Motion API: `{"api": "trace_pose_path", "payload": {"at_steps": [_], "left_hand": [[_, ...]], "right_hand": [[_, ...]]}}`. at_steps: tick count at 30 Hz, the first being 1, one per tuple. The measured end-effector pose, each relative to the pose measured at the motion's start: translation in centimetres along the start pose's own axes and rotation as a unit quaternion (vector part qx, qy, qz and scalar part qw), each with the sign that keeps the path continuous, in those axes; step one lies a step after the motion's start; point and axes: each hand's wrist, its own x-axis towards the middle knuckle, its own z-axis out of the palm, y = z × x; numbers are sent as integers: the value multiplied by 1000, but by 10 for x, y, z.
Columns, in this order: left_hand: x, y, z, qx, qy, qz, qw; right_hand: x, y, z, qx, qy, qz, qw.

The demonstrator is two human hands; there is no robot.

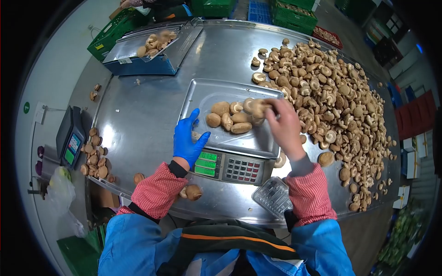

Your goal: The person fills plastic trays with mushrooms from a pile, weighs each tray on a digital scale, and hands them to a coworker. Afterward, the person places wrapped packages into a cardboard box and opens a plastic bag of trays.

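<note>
Several brown mushrooms [229,117] lie on the metal tray [208,90] of a digital scale [232,166], whose green displays are lit. My left hand [188,138], in a blue glove, is at the tray's left edge with thumb and fingers spread apart. At the right side of the tray my bare right hand [282,123] has its fingers closed around mushrooms, slightly blurred. A large pile of mushrooms [329,96] spreads over the metal table to the right. An empty clear plastic container [272,198] rests below the scale, near my right sleeve.
A second scale [146,56] holding mushrooms stands at the back left, near green crates [115,32]. Loose mushrooms [95,156] lie along the left table edge beside a screen device [71,142]. Part of another person [170,11] shows at the top.
</note>
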Motion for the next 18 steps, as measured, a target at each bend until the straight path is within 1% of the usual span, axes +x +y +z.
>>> {"api": "trace_pose_path", "payload": {"at_steps": [2,3,6,7,8,9,10,11,12,13,14,15,16,17,18], "left_hand": [[-2,2,3,-34,1,-2,999],[-3,1,3,-24,-9,-5,1000],[-5,-1,-3,-74,-1,-33,997],[-8,-2,-7,-103,-3,-75,992],[-9,-6,-12,-132,-5,-116,984],[-8,-10,-16,-161,-7,-156,975],[-8,-17,-20,-190,-9,-163,968],[-10,-27,-23,-218,-13,-173,960],[-11,-34,-25,-246,-16,-184,951],[-10,-35,-29,-267,-23,-200,943],[-10,-34,-31,-262,-38,-217,940],[-8,-32,-33,-257,-55,-232,937],[-5,-31,-33,-252,-71,-245,933],[-3,-32,-30,-214,-93,-245,941],[0,-30,-27,-153,-112,-239,952]], "right_hand": [[11,11,31,-79,-42,-38,995],[14,9,38,-119,-62,-57,989],[12,12,26,-50,-82,39,995],[6,14,14,-55,-64,40,996],[-6,25,8,2,-7,46,999],[-21,32,-4,-6,33,43,999],[-42,34,-14,38,44,110,992],[-67,38,-25,-22,26,140,990],[-98,39,-31,-59,-10,198,978],[-133,44,-31,-119,-39,165,978],[-165,38,-36,-133,-110,175,969],[-187,24,-42,-188,-179,119,958],[-213,16,-41,-173,-212,131,953],[-238,16,-39,-185,-224,76,954],[-248,7,-39,-214,-258,58,940]]}}
